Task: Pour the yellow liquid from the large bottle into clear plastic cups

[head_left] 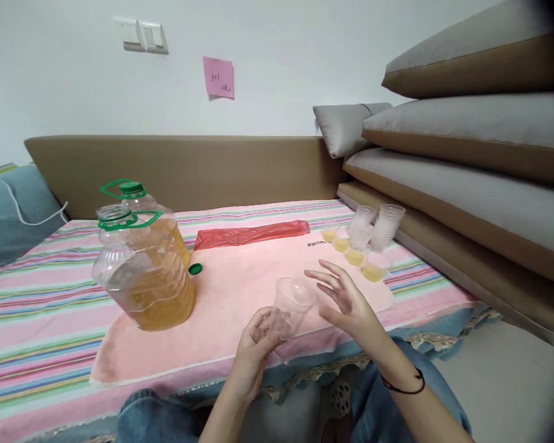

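A clear plastic cup (pixel 292 304) is tilted in my left hand (pixel 257 344), whose thumb and fingers grip it near its base. It looks to hold no liquid. My right hand (pixel 344 298) is apart from the cup, just to its right, with fingers spread. To the left stands an uncapped clear plastic jug (pixel 143 283) with yellow liquid and a green handle. Behind it is a second jug (pixel 173 224) with its green cap on. Several cups with yellow liquid (pixel 373 269) stand to the right, near stacks of clear cups (pixel 388 224).
A pink towel (pixel 240 289) lies over the striped cloth (pixel 32 314). On it are a green cap (pixel 195 269) and a red plastic bag (pixel 253 234). Large grey-brown cushions (pixel 471 166) are piled at the right. A brown backboard (pixel 189 169) runs along the wall.
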Demonstrator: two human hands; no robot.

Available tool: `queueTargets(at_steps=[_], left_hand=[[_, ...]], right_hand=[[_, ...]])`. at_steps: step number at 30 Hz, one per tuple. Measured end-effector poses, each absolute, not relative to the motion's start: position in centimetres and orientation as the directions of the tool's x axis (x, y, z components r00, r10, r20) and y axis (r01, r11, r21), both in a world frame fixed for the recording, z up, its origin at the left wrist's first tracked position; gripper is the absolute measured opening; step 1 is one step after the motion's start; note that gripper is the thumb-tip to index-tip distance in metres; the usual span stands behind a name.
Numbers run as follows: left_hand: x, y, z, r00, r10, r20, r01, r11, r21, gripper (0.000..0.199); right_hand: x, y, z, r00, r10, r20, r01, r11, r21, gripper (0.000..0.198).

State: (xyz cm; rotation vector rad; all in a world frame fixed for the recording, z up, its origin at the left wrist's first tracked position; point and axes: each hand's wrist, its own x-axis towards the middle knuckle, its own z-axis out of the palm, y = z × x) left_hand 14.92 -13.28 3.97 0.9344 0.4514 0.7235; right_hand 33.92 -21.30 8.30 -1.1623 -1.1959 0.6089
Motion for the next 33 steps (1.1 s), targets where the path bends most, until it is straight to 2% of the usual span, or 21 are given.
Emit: queueTargets(at_steps=[3,9,15,18,23,25,27,30,33], left_hand=[[15.4,-13.5,3.8,0.710,0.703,-0.028,-0.339,0.377,0.862,0.049],[15.8,-13.5,3.5,0.724,0.690,-0.008,-0.315,0.340,0.886,0.044],[15.8,-13.6,3.4,0.711,0.703,-0.008,-0.326,0.339,0.882,0.043],[16.0,-13.7,3.6,0.698,0.715,-0.035,-0.321,0.356,0.878,0.048],[16.3,-13.8,3.9,0.653,0.752,-0.090,-0.345,0.401,0.849,0.069],[16.1,-13.6,4.0,0.636,0.761,-0.130,-0.351,0.435,0.829,0.064],[15.9,-13.2,3.9,0.614,0.766,-0.190,-0.348,0.478,0.807,0.046],[15.5,-12.4,3.4,0.545,0.793,-0.272,-0.377,0.522,0.765,0.030],[15.2,-11.7,2.8,0.489,0.806,-0.333,-0.409,0.549,0.729,0.031]], right_hand=[[33.2,-22.0,9.9,0.263,0.882,0.391,0.201,0.347,-0.916,0.077],[33.6,-22.1,9.7,0.294,0.888,0.355,0.215,0.300,-0.929,0.077],[34.2,-22.3,9.5,0.240,0.920,0.310,0.203,0.264,-0.943,0.082],[34.0,-22.2,9.2,0.267,0.911,0.315,0.174,0.276,-0.945,0.084],[35.2,-22.2,9.0,0.323,0.877,0.355,0.170,0.316,-0.934,0.087],[37.3,-23.1,9.4,0.418,0.808,0.415,0.229,0.348,-0.909,0.086],[40.6,-24.6,10.0,0.552,0.682,0.480,0.325,0.354,-0.877,0.086],[46.8,-27.1,10.5,0.725,0.413,0.551,0.495,0.244,-0.834,0.085],[52.9,-28.7,9.7,0.794,0.250,0.554,0.559,0.060,-0.827,0.086]])
